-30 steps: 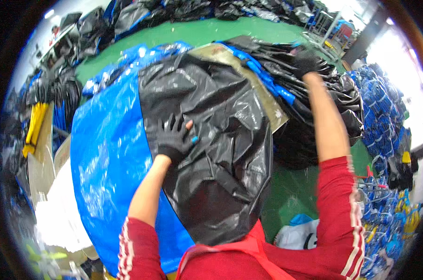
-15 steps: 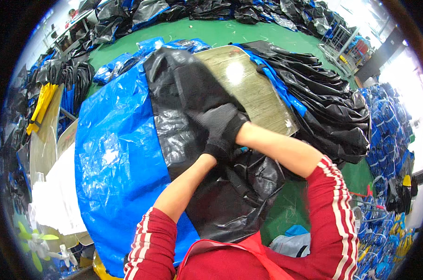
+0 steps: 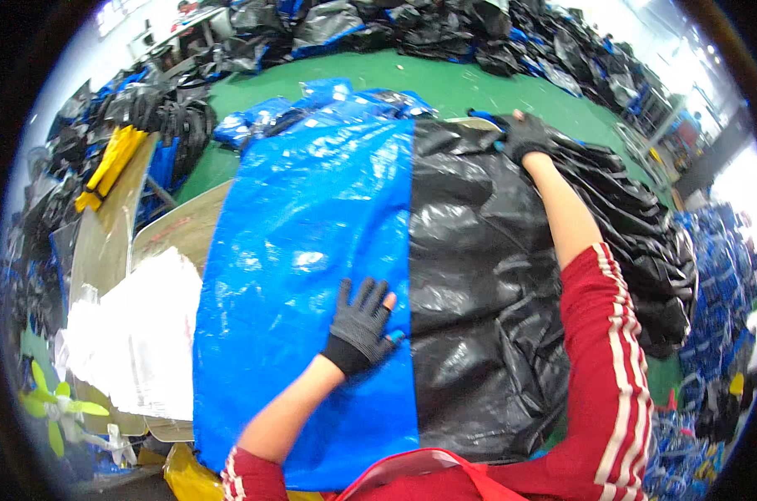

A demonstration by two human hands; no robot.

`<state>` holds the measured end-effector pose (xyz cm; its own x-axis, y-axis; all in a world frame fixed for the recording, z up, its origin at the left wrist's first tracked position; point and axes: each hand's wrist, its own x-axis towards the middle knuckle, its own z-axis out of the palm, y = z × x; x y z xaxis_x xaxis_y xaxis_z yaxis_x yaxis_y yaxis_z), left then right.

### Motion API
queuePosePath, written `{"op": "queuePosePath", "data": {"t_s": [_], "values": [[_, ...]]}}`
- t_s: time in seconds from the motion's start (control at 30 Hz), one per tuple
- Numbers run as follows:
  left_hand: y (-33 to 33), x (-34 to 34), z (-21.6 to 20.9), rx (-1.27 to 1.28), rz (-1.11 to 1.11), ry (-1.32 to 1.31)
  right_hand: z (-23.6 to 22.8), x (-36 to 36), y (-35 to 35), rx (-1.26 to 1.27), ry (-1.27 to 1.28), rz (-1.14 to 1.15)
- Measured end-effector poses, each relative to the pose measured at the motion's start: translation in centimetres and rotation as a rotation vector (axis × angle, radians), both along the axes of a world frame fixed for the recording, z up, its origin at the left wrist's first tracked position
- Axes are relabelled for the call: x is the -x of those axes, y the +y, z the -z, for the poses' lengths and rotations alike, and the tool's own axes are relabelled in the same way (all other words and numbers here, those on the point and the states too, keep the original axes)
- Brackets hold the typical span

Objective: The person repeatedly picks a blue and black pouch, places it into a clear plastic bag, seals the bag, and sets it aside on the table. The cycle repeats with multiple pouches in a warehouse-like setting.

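A large plastic tarp sheet (image 3: 312, 209), blue on its left part and black on its right, lies spread across the table in front of me. My left hand (image 3: 363, 328), in a dark grey glove with a bare fingertip and a blue-wrapped thumb, rests on the blue part near the seam, its fingers spread. At the far right corner of the black part, my right hand (image 3: 524, 140), gloved the same way, is bent over the sheet's edge with its fingers curled there. Part of its grip is hidden.
A heap of folded black sheets (image 3: 637, 225) hangs at the right. Blue bundles (image 3: 337, 104) sit beyond the far edge. White sheeting (image 3: 145, 334), a yellow bundle (image 3: 111, 167) and a small green-bladed fan (image 3: 57, 407) are at the left. Green floor (image 3: 445, 83) shows behind.
The black part, earlier folded and bunched under both hands, now lies flatter over the board. My right hand has moved far and right; my left has moved left and nearer onto the blue.
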<state>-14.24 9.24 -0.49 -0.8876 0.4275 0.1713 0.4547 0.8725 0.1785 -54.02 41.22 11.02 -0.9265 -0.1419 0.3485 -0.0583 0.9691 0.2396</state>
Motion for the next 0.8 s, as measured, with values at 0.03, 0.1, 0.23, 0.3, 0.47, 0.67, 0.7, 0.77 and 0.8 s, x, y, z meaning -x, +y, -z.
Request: {"op": "queuePosePath", "data": {"t_s": [0.03, 0.1, 0.23, 0.3, 0.47, 0.67, 0.7, 0.77, 0.8], "values": [[0.5, -0.5, -0.2, -0.021, -0.042, 0.058, 0.4, 0.8, -0.6, 0.172, -0.086, -0.162], [1.2, -1.1, -0.9, -0.144, 0.069, -0.055, 0.7, 1.2, -2.9, 0.541, -0.145, -0.341], [1.4, 1.8, -1.8, -0.072, 0.039, 0.029, -3.1, -4.3, -10.3, 0.120, 0.326, -0.467], [1.0, 4.4, -1.3, 0.086, -0.076, -0.004, -6.5, -10.8, -11.2, 0.179, 0.567, -0.860], [-0.7, 7.4, 0.2, 0.076, -0.138, 0.035, -7.7, -30.0, 0.3, 0.551, -0.150, -0.773], [-7.3, 0.3, -0.1, 0.130, -0.243, -0.012, 2.0, -41.9, 9.9, 0.121, 0.003, -0.586], [-8.3, -1.1, -0.3, 0.143, -0.275, -0.020, 2.8, -42.6, 9.2, 0.293, 0.269, -0.619], [-9.5, -3.3, -0.6, 0.160, -0.322, -0.028, 3.0, -43.0, 6.9, 0.308, 0.346, -0.744], [-9.6, -3.8, -0.7, 0.161, -0.332, -0.025, 2.5, -42.7, 5.3, 0.216, 0.277, -0.753]]}}
